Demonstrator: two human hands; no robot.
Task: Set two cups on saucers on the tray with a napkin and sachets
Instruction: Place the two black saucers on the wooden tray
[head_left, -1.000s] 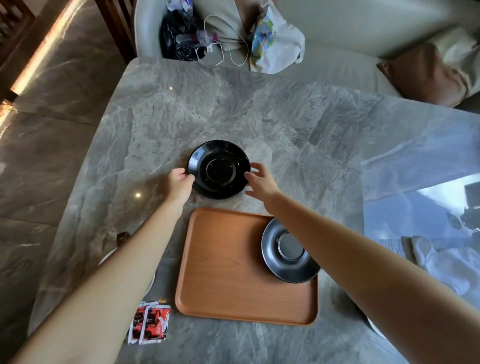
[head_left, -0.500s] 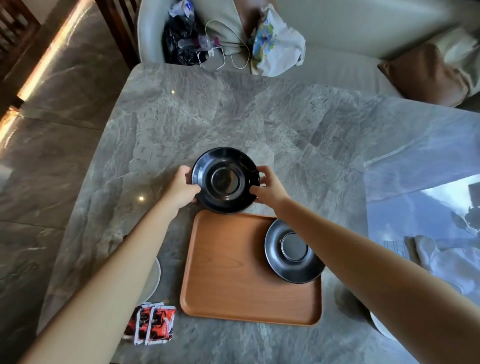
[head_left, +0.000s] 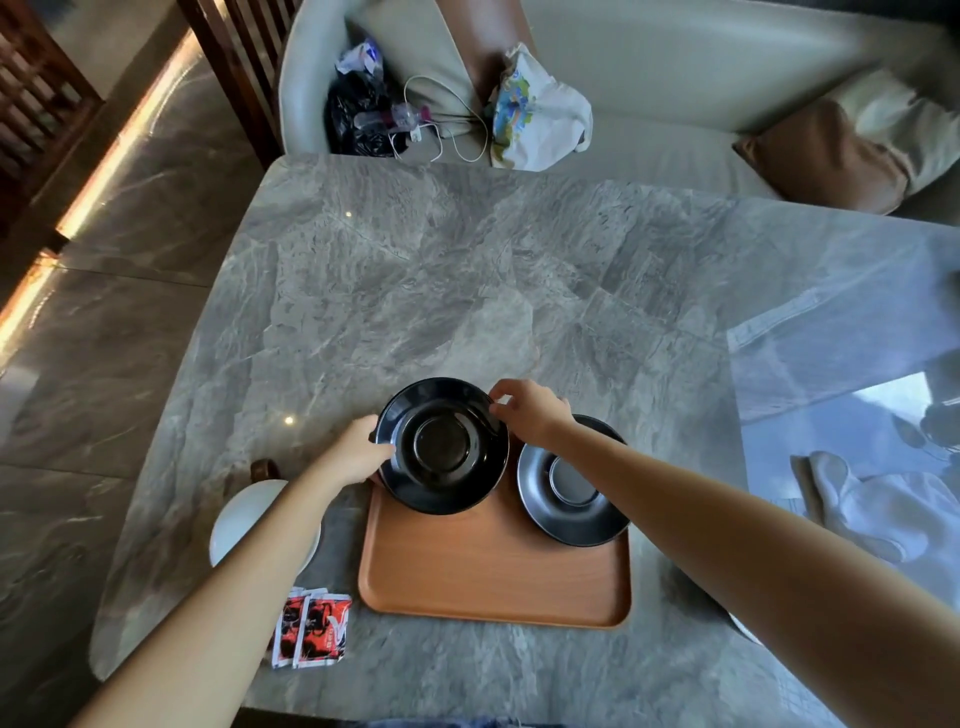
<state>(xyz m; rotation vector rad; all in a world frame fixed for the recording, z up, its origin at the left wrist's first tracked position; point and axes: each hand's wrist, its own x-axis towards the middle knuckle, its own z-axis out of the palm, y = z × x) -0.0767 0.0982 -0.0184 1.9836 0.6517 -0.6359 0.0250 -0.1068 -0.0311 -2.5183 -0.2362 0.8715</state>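
Note:
A black saucer (head_left: 441, 447) hangs over the far left corner of the brown wooden tray (head_left: 488, 582). My left hand (head_left: 358, 452) grips its left rim and my right hand (head_left: 530, 410) pinches its right rim. A second dark saucer (head_left: 571, 491) lies on the tray's far right corner, partly under my right forearm. Red sachets (head_left: 311, 626) lie on the table left of the tray's near corner. A white cup (head_left: 239, 519) with a brown handle stands left of the tray, partly hidden by my left forearm.
The grey marble table (head_left: 467, 291) stretches away beyond the tray. A white cloth or napkin (head_left: 872, 499) shows at the right under a glossy reflection. A sofa with bags and cables (head_left: 452, 109) stands behind the table's far edge.
Both hands have lifted the black saucer off the table and brought it toward me, from beyond the tray to over its far left corner.

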